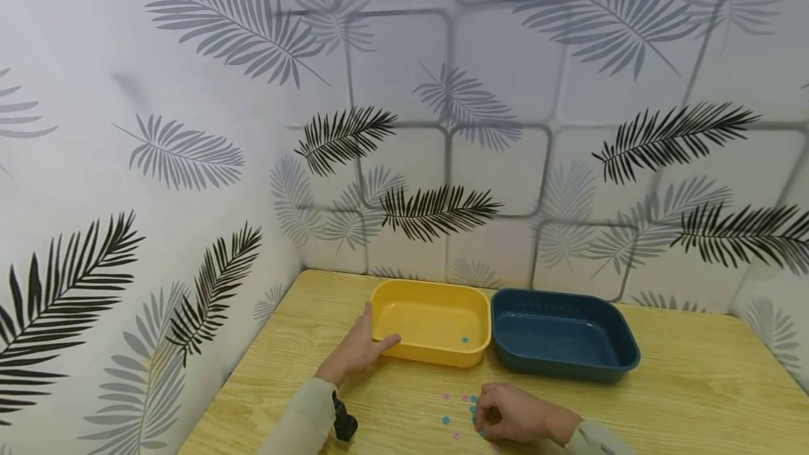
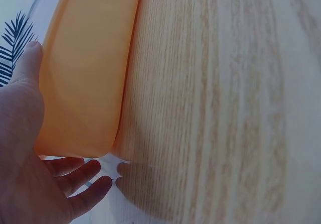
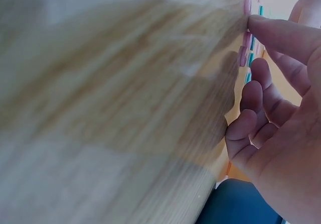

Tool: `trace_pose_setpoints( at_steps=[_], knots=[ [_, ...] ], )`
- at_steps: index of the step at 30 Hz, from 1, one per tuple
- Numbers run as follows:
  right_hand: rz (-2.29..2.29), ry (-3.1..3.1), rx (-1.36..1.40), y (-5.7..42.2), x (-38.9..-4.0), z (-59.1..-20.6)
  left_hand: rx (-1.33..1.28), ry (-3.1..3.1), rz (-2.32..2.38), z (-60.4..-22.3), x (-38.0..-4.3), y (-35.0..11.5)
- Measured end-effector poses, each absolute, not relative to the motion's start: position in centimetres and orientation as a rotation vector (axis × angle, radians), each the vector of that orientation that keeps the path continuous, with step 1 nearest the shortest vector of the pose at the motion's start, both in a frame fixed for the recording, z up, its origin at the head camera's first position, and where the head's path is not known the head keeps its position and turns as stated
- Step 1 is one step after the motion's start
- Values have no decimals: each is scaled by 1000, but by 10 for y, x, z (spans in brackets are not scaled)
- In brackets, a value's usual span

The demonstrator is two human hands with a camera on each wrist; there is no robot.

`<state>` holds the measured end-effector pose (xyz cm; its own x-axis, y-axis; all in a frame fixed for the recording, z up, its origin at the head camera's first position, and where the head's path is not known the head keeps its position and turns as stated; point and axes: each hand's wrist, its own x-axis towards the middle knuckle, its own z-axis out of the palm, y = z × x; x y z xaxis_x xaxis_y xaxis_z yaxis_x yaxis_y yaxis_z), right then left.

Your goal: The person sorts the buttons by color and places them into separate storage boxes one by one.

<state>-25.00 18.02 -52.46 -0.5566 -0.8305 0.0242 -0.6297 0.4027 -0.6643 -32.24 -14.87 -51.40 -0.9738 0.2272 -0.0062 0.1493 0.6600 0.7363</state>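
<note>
My left hand (image 1: 359,348) rests against the front left corner of a yellow tray (image 1: 404,354). Its thumb lies on the front rim and its fingers extend along the left side. A single small blue button (image 1: 465,340) lies inside that tray. My right hand (image 1: 515,413) is low over the table, thumb and index finger together at a blue button (image 1: 482,432); the fingertips partly hide it. Around it lie several small buttons, pink (image 1: 457,434) and blue (image 1: 445,420). The right wrist view shows the other fingers (image 3: 251,96) curled beside pink buttons (image 3: 243,56).
A dark blue tray (image 1: 565,369) stands to the right of the yellow one, their rims side by side. Both sit on a wood-grain table (image 1: 695,371) near a leaf-patterned wall (image 1: 404,258). A black device (image 1: 344,421) is strapped at the left wrist.
</note>
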Motion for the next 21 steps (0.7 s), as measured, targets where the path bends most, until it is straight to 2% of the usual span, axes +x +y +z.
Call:
trace_pose_setpoints(
  at_steps=[12,21],
  knots=[
    [-1188,2253,-1087,184,-247,-516,300,2765,1218,-513,-321,-149],
    [-1181,2376,-1024,187,-250,-511,303,2761,1230,-513,-322,-149]
  ],
)
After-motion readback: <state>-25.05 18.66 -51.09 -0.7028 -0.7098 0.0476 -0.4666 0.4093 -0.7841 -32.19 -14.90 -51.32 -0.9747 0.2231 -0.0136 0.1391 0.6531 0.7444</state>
